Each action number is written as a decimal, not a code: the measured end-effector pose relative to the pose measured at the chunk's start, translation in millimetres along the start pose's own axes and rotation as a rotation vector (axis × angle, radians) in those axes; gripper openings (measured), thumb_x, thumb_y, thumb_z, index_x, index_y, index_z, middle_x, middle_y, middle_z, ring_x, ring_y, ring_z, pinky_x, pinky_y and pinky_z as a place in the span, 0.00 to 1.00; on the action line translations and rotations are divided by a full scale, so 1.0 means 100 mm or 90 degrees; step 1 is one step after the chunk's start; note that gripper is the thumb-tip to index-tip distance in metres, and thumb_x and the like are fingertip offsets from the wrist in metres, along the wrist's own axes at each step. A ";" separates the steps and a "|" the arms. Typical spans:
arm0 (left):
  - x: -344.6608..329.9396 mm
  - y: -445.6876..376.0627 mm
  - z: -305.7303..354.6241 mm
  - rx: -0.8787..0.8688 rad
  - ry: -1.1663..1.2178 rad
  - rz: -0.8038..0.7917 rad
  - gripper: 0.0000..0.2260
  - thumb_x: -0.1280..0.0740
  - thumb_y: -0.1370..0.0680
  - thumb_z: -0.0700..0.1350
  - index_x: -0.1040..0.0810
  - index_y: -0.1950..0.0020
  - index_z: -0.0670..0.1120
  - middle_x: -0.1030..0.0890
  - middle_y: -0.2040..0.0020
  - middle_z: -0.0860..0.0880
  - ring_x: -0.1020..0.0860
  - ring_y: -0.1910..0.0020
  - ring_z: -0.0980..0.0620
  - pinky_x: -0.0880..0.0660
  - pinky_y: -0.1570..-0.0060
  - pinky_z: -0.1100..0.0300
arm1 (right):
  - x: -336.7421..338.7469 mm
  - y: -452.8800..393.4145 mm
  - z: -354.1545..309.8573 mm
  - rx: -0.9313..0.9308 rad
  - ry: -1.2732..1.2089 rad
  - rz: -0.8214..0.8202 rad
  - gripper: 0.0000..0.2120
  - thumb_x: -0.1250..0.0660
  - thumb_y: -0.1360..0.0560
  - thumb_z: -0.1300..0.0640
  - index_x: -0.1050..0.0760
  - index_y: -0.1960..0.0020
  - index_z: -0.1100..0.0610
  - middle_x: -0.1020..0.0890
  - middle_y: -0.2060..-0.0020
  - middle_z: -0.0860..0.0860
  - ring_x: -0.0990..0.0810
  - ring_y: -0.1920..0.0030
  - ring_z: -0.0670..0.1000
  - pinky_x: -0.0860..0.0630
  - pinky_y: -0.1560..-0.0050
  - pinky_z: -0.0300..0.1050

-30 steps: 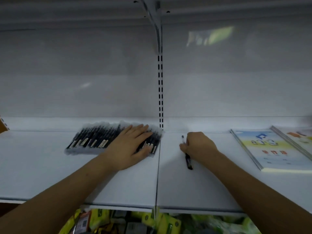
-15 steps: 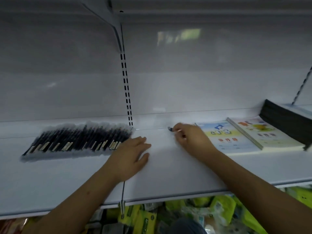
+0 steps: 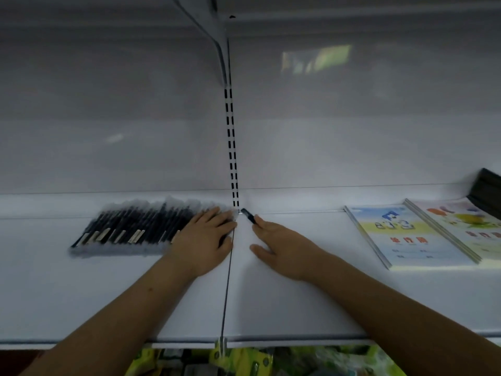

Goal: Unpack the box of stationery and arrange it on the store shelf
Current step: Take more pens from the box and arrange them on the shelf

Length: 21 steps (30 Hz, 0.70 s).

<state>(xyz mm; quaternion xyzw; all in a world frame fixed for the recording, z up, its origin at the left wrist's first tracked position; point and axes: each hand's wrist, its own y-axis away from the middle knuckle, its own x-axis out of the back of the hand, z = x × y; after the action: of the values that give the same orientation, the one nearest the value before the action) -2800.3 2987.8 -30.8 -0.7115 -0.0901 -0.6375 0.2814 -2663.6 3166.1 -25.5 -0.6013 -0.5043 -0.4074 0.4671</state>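
Here, both hands lie on the white shelf, one on each side of the seam where two shelf boards meet. The left hand rests flat, fingers straight and close together, on the right end of a row of dark pens in clear sleeves; its grip is released, pressing down without curling round anything. The pens lie side by side, slanted, along the back of the left board, and the last ones at the right are hidden under the hand.

The right hand lies palm down just right of the seam, its thumb spread toward the front edge. One black pen pokes out from beyond its fingertips, pointing toward the back corner beside the slotted post. The fingers look straight and laid over the pen, so the grip appears released, though how much of the pen sits under them cannot be told.

Well to the right, two colourful workbooks lie flat and overlapping, with a dark stack behind them at the frame edge. Yellow-green packets show below the shelf.
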 end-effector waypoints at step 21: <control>-0.01 -0.20 0.45 0.053 -0.097 -0.003 0.31 0.55 0.25 0.60 0.24 0.31 0.49 0.32 0.25 0.46 0.37 0.24 0.44 0.56 0.25 0.43 | 0.33 0.68 0.74 -0.314 0.333 0.058 0.16 0.46 0.22 0.62 0.20 0.45 0.59 0.21 0.47 0.55 0.30 0.44 0.58 0.36 0.47 0.48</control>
<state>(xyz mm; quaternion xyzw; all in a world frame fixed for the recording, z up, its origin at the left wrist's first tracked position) -2772.0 3027.6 -27.1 -0.7453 -0.1394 -0.5781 0.3014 -2590.0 3241.8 -21.4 -0.5929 -0.2268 -0.6359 0.4389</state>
